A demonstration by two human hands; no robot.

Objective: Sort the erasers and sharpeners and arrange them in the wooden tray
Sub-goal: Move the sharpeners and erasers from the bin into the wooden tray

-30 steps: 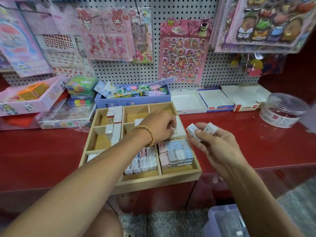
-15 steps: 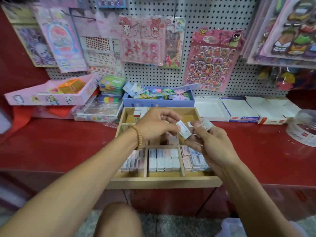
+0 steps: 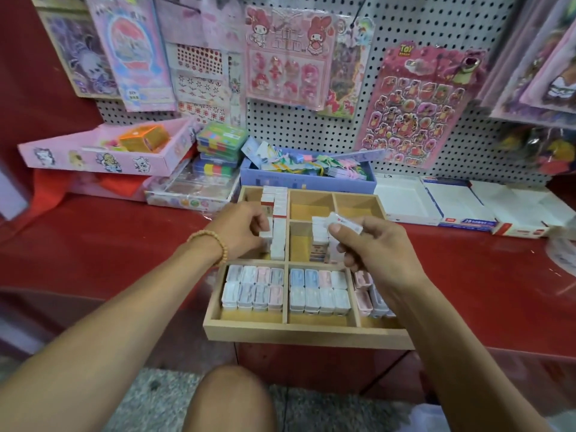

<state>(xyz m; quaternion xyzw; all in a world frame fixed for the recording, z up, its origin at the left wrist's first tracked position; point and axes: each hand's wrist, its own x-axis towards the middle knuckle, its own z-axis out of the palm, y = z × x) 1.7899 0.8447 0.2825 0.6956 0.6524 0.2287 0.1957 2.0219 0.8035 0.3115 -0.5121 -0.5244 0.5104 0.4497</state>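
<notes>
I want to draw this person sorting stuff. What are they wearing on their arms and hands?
Both arms are bare, with no sleeves showing and no gloves. The left hand has a bracelet of round tan wooden-looking beads around its wrist. The right hand wears nothing on its wrist, and no rings show on its fingers.

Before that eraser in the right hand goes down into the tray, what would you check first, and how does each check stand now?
1. Right hand has the eraser firmly: ok, pinched between thumb and fingers.
2. Space beside the eraser stack in the middle compartment: ok, bare wood shows to its left.
3. Left hand out of the path: ok, it is busy at the left eraser column.
4. Wooden tray steady on the counter: not ok, its front edge overhangs.
5. Eraser label matches the stack: cannot tell.
</notes>
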